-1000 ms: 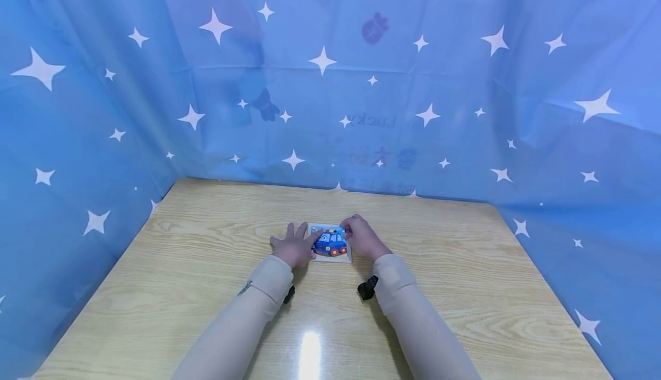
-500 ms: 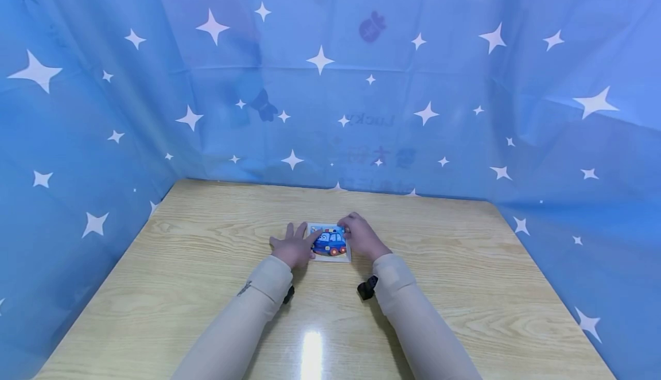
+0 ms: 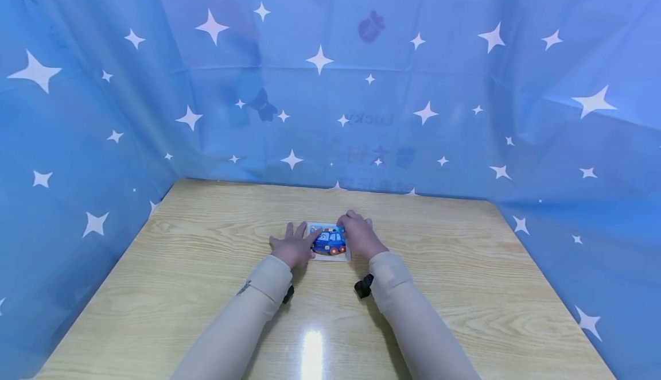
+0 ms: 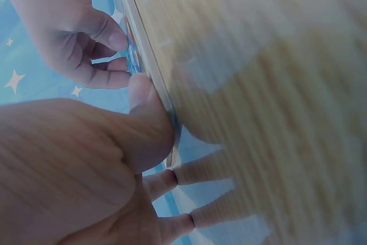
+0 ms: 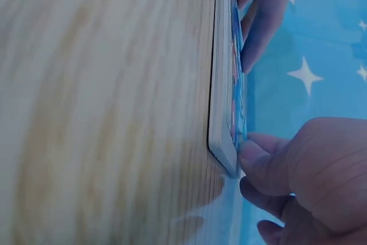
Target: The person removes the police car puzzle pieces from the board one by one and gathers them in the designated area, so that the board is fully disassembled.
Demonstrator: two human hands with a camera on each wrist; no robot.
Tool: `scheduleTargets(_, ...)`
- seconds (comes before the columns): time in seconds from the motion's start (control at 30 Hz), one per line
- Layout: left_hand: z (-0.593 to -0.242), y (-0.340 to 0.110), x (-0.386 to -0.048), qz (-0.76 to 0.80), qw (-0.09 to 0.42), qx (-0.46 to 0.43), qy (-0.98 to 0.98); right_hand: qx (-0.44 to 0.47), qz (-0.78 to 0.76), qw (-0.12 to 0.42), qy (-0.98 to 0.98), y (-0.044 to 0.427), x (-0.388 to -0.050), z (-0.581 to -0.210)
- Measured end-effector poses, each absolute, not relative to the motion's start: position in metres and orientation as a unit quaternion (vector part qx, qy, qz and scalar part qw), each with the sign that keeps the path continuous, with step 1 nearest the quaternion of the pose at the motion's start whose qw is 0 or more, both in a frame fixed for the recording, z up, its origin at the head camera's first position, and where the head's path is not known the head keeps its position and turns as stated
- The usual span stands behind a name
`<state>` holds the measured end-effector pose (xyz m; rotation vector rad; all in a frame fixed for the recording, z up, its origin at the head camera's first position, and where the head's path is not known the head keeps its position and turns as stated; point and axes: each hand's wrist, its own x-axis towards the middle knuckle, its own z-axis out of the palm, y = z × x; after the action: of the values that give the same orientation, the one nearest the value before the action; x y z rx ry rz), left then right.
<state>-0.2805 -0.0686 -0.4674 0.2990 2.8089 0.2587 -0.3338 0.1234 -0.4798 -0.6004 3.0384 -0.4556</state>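
A flat, light-rimmed board [image 3: 330,258] with a picture of a blue car [image 3: 329,243] lies on the table. My left hand [image 3: 293,249] is spread at its left side, the thumb [image 4: 143,93] resting on the board and other fingers on the tabletop. At the top right corner is my right hand [image 3: 362,236], its fingers bent loosely. The right wrist view has its thumb [image 5: 255,162] touching the picture surface near the corner [image 5: 229,162]. A gap shows between that hand's thumb and fingers in the left wrist view; any small piece under the fingertips is hidden.
The wooden table [image 3: 206,311] extends around the board. Behind it and along both sides hangs a blue curtain [image 3: 289,41] with white stars. Black devices are strapped at both wrists, the right one [image 3: 364,286] near the tabletop.
My right hand has shifted slightly left and up over the board's corner, and its far fingers show more. My left hand has stayed in place.
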Motion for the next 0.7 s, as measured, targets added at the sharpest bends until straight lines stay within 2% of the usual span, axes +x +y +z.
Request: scheduleTargets(0.7,-0.4636,-0.0684,-0.2791,0.088,0.163,0.104,0.977,-0.179,-0.167,0.011,0.969,0.1276,-0.3322,-0.4858)
